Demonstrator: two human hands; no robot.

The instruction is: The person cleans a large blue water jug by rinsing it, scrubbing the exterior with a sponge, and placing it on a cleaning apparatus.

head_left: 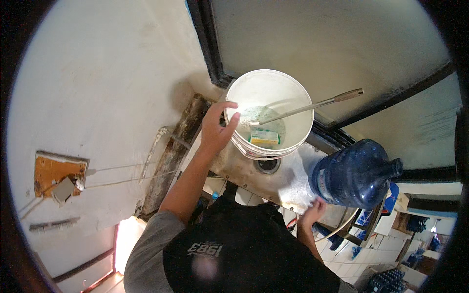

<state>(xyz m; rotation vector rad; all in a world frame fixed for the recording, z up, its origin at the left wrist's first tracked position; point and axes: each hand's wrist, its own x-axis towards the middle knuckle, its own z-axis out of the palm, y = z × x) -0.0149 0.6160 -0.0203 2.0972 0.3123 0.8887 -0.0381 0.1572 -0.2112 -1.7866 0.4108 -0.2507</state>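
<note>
A white bucket [298, 132] stands on a metal-topped counter [298, 180] before me. Foamy greenish liquid [266, 113] lies in its bottom, with a small green-and-yellow packet [264, 137] in it. A brush-like tool with a long grey handle [320, 104] leans out over the bucket's right rim. At the left rim is my left hand [219, 128], thumb and fingers apart, gripping nothing that I can see. My right hand [312, 213] is beside the lower edge of a blue water jug [349, 173], fingers loosely bent; whether they touch is unclear. The jug's neck points right.
Behind the counter is a dark-framed panel [312, 44]. A white wall [112, 88] with a thin pipe [151, 151] rises on the left. A pale hose [337, 227] hangs at the counter's right end. Several dark blue jugs [386, 282] are on the floor at lower right.
</note>
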